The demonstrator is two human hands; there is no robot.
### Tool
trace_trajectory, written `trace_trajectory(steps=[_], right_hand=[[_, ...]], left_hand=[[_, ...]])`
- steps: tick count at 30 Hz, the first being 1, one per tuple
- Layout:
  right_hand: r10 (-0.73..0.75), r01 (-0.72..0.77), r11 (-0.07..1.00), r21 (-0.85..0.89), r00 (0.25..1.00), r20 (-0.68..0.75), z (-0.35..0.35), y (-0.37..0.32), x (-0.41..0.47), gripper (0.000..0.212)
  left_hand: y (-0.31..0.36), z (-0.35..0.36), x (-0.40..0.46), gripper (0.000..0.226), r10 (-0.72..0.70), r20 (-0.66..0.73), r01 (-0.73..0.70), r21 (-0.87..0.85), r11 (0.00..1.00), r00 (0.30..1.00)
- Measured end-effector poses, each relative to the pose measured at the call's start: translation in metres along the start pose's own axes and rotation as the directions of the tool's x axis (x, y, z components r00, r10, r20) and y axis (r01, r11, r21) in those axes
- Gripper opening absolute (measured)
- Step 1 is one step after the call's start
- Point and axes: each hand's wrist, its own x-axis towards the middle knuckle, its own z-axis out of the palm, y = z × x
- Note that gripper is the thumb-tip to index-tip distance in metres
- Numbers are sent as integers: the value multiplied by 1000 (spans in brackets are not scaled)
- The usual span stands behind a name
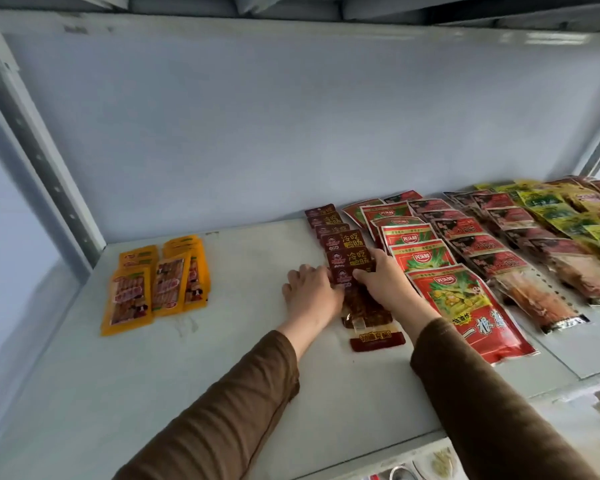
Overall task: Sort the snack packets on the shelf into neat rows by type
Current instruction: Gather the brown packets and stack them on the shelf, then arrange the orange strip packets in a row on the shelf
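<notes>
Both hands at dark red packet row (340, 244), mid shelf (243, 341). Left hand (310, 292) flat beside row, fingers spread, gripping nothing visible. Right hand (383, 284) pinches front dark red packet (361, 308); fingertips partly hidden. Packet middle covered by hands. Orange packets (156, 285) well apart at left. Red-green packets (447, 271) just right. Far right rows blurred, cut by frame edge.
</notes>
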Motion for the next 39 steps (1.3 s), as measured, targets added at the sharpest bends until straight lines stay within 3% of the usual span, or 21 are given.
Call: trace_trajectory(steps=[6,10,15,20,26,33,39], right_hand=[[-88,60,942,-329,993,-72,8,6,7,65],[-181,132,893,-430,981,-74,5,1,-5,65],[-451,402,871,-283,883,-133,5,-41,-30,52],[-563,553,823,-130,823,-67,54,-101,-53,40],[-413,441,878,-186,894,172,150,-149,-51,64],[-308,365,868,-337,928,212,209,-174,-47,95],[-180,228,958,-173,950,255,199,-170,-31,71]], left_hand=[[-5,9,13,47,35,-104,-22,125,992,994],[-8,4,7,56,40,-136,-31,71,997,990],[-31,-36,-20,50,108,-229,-141,-132,981,967],[-88,-91,-56,42,34,-405,-144,-245,959,914],[-161,-130,-76,31,-175,-498,-24,-368,930,849],[-206,-142,-86,29,-281,-473,38,-460,887,835],[-214,-144,-86,28,-284,-434,3,-544,839,855]])
